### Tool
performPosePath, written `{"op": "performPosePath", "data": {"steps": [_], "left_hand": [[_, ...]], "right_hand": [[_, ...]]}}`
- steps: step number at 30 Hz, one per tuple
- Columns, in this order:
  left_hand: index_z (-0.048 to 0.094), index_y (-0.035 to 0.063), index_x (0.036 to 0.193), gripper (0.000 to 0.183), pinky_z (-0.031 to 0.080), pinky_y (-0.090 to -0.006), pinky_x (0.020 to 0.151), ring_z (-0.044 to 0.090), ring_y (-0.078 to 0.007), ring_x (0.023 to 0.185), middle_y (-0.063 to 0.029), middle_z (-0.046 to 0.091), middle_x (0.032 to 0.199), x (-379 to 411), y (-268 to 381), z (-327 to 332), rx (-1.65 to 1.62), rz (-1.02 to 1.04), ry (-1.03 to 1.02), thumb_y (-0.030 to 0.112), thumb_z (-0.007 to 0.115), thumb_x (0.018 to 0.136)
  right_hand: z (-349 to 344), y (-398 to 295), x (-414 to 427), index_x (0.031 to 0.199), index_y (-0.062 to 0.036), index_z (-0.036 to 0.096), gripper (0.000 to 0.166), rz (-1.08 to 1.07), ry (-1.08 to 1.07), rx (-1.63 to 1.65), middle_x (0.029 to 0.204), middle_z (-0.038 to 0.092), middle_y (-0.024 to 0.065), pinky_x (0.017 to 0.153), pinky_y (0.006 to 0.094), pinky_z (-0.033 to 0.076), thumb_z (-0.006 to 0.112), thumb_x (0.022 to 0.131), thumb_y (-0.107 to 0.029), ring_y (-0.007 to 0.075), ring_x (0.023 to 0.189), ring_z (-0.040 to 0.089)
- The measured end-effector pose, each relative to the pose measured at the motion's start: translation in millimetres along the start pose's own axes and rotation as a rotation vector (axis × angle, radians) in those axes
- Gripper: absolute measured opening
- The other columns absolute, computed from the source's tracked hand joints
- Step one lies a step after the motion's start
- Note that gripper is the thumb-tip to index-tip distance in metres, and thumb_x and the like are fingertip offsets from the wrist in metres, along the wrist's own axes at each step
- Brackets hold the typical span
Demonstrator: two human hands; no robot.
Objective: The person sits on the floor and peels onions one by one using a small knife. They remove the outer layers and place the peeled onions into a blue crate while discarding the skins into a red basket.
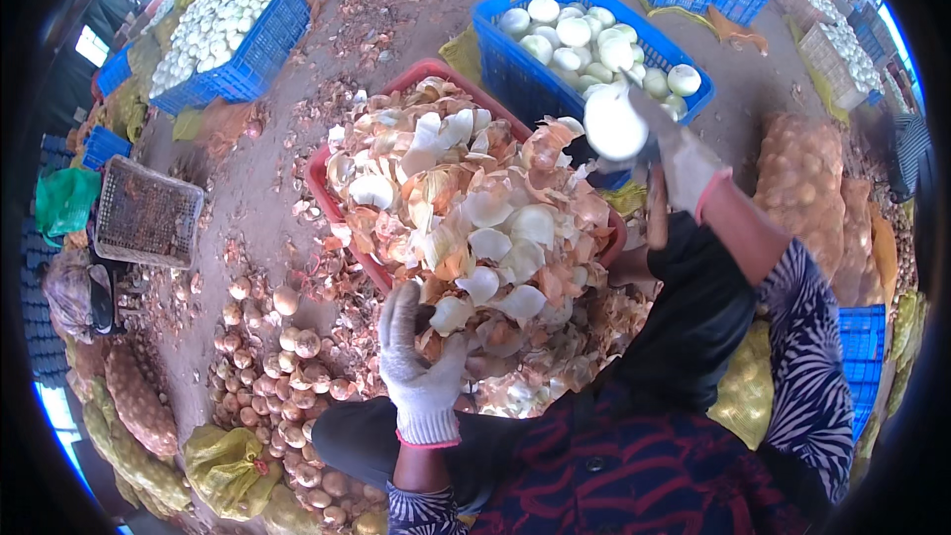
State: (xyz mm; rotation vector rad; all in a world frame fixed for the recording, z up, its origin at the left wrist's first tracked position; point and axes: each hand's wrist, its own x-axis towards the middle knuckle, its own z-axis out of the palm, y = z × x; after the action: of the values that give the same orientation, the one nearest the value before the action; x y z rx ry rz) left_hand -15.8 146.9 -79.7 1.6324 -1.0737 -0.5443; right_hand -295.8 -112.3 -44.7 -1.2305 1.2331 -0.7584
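My right hand, in a pale knit glove, is at the near edge of a blue plastic crate of peeled onions. A wooden-handled knife is in it, the handle pointing down and the blade mostly hidden. At its fingertips is a large peeled white onion; blur hides whether they grip it. My left hand, gloved too, has thumb and fingers apart. It is at the near side of a red plastic crate heaped with dry onion skins, touching or close to the skins.
Unpeeled onions lie on the ground at left, beside a tied yellow mesh bag. An upturned pale basket stands farther left. Blue crates of peeled onions line the back. Full mesh sacks stand at right. A person is at far left.
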Motion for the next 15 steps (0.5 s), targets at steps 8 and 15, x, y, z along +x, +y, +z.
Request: {"op": "performPosePath", "data": {"steps": [8, 15], "left_hand": [[0.042, -0.0026, 0.148, 0.08, 0.045, -0.0342, 0.1, 0.058, -0.0187, 0.114, -0.011, 0.059, 0.132, 6, 1, -22, -0.198, -0.091, 0.267, 0.025, 0.08, 0.083], [0.052, -0.0039, 0.139, 0.045, 0.052, -0.0392, 0.095, 0.065, -0.0256, 0.109, -0.0174, 0.062, 0.131, -10, 24, -130, -0.392, 0.23, 0.862, 0.012, 0.061, 0.097]], "right_hand": [[-54, 17, 102, 0.126, -0.0099, 0.062, 0.056, 0.086, 0.499, -0.081, 0.09, 0.07, 0.0087, 0.054, 0.0326, 0.042, 0.05, 0.099, -0.057, 0.0157, 0.055, 0.054], [-13, 20, 49, 0.136, -0.0074, 0.058, 0.054, -0.034, -0.051, -0.108, 0.117, 0.069, 0.0084, 0.08, 0.0248, 0.045, 0.052, 0.099, -0.046, 0.0124, 0.096, 0.06]]}}
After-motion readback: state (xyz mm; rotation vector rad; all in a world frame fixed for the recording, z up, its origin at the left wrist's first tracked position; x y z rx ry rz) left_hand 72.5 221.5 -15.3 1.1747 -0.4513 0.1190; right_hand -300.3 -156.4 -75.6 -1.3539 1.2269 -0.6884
